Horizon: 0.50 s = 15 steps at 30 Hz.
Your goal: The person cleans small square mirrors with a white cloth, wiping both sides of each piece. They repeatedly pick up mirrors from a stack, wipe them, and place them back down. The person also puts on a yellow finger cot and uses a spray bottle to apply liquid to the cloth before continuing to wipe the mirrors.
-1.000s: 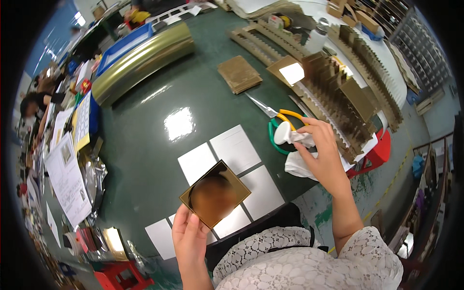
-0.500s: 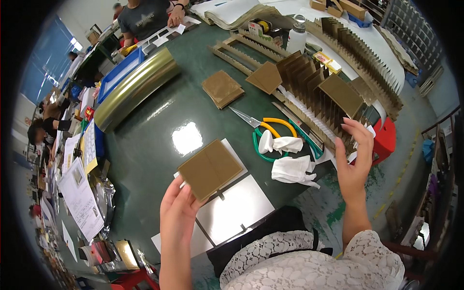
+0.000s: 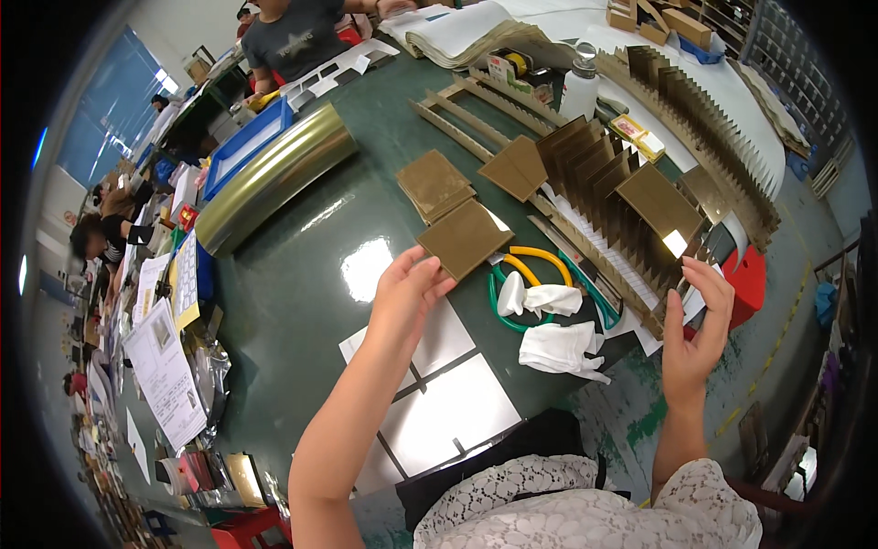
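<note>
My left hand (image 3: 402,295) pinches a flat, square brown plate (image 3: 466,240) by its near left corner. The plate is held beside a small stack of similar brown plates (image 3: 430,176) and covers part of the scissors (image 3: 538,259), whose yellow handle still shows. My right hand (image 3: 697,334), fingers apart and holding nothing, hovers at the near end of a slotted rack (image 3: 608,247). Many thin brown plates stand upright in that rack. One larger plate (image 3: 660,199) leans flat across it, just beyond my right fingertips.
White squares (image 3: 453,407) lie at the table's near edge, with crumpled white cloth pieces (image 3: 560,348) to their right. A gold foil roll (image 3: 274,178) and blue tray (image 3: 245,146) lie left. A white bottle (image 3: 578,87) and second rack (image 3: 704,119) stand behind. Another person (image 3: 297,41) sits opposite.
My left hand has carried the brown plate away from above the white squares, toward the far right, up to the small stack. My right hand has shifted slightly right and nearer.
</note>
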Available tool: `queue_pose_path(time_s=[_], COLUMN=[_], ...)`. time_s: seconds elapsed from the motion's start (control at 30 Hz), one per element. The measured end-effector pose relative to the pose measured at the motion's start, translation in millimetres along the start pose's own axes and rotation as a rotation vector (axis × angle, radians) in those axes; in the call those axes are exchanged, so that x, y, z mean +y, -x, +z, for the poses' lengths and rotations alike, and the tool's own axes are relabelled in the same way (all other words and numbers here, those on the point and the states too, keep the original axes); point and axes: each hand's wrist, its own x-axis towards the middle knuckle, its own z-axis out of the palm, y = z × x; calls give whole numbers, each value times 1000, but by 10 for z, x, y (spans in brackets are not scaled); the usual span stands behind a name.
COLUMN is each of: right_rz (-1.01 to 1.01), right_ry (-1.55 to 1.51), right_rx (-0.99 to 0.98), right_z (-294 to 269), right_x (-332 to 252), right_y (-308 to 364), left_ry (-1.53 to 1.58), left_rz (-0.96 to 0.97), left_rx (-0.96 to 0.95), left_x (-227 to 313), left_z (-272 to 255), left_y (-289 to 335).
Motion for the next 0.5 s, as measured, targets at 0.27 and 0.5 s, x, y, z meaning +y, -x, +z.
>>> queue_pose_path(time_s=[0.27, 0.5], right_rz=[4, 46], right_ry=[12, 146], right_rx=[35, -4], right_z=[-39, -123], right_x=[125, 211], right_y=[-61, -295], left_ry=[31, -521], left_rz=[140, 277], left_rx=[38, 146], left_x=[89, 196], left_z=[-169, -218], left_y=[-663, -1067])
